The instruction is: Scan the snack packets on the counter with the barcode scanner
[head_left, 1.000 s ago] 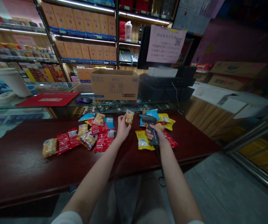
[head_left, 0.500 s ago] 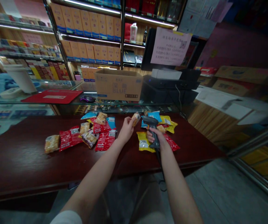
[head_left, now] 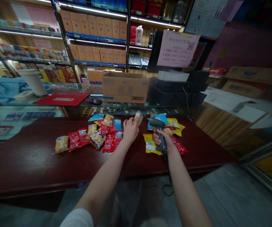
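Observation:
My left hand (head_left: 130, 130) grips a small clear-wrapped snack pack (head_left: 138, 119) above the dark wooden table. A black barcode scanner (head_left: 158, 124) is in my right hand (head_left: 163, 141), my fingers wrapped round its handle and its head turned toward the snack pack. Left of my left hand lie several packets: a red snack packet (head_left: 79, 139), a clear-wrapped pastry (head_left: 62, 144) and a purple-and-white packet (head_left: 97, 140) among them. Close to my right hand are a yellow packet (head_left: 150, 144), a blue packet (head_left: 161, 118) and a red packet (head_left: 179, 145).
Behind the table (head_left: 31, 164) runs a glass counter with a cardboard box (head_left: 125, 88), a mouse (head_left: 94, 101), a red mat (head_left: 61, 98) and a white cup (head_left: 33, 82). A monitor (head_left: 155, 53) bearing a paper sign stands right of the box. The scanner's cable (head_left: 167, 170) hangs over the front edge.
The view has shifted slightly, so the scene sits a little farther right. My left hand has turned the snack pack more upright. Both hands keep their holds.

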`<move>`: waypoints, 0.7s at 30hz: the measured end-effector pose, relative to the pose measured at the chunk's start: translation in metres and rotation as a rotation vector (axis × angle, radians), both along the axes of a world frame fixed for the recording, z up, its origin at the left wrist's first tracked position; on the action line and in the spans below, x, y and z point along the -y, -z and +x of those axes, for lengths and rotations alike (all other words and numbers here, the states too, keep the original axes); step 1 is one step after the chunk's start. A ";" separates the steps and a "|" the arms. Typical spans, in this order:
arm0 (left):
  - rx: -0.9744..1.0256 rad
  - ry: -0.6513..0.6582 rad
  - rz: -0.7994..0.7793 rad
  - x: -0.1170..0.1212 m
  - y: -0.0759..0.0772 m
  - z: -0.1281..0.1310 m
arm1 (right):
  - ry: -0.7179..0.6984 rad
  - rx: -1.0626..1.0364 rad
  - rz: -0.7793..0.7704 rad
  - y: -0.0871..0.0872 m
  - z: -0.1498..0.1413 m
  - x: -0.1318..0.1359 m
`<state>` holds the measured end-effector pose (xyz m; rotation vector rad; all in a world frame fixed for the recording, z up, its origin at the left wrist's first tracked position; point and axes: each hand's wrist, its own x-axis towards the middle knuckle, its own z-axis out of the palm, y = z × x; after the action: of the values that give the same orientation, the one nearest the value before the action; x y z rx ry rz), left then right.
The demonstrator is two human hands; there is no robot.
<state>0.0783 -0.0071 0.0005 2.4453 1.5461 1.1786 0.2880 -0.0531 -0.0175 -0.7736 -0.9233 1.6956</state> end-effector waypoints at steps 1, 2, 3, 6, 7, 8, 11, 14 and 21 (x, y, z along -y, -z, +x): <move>0.000 -0.090 0.040 0.001 -0.006 -0.006 | 0.003 -0.003 -0.006 0.001 0.001 0.000; 0.010 -0.184 0.074 0.001 -0.013 -0.012 | 0.001 -0.003 -0.015 0.001 0.001 0.000; 0.026 -0.272 0.095 0.000 -0.019 -0.020 | -0.002 -0.004 -0.025 0.002 0.002 0.001; 0.094 -0.500 0.113 -0.003 -0.033 -0.043 | 0.007 -0.013 -0.030 0.001 0.002 0.003; 0.103 -0.561 0.105 -0.005 -0.035 -0.049 | 0.000 -0.013 -0.027 0.001 0.002 0.003; 0.100 -0.610 0.090 -0.006 -0.036 -0.054 | -0.017 -0.009 -0.023 0.002 0.003 0.002; 0.042 -0.685 0.022 -0.010 -0.033 -0.062 | -0.072 -0.004 0.006 0.003 0.003 0.000; 0.018 -0.716 -0.015 -0.010 -0.029 -0.063 | -0.107 -0.016 0.021 0.004 0.004 -0.003; 0.050 -0.751 0.024 -0.012 -0.028 -0.067 | -0.119 -0.032 0.007 0.002 0.005 -0.002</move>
<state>0.0114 0.0048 0.0287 1.8396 2.5435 1.2985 0.2935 -0.0507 -0.0190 -0.6969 -0.9690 1.8015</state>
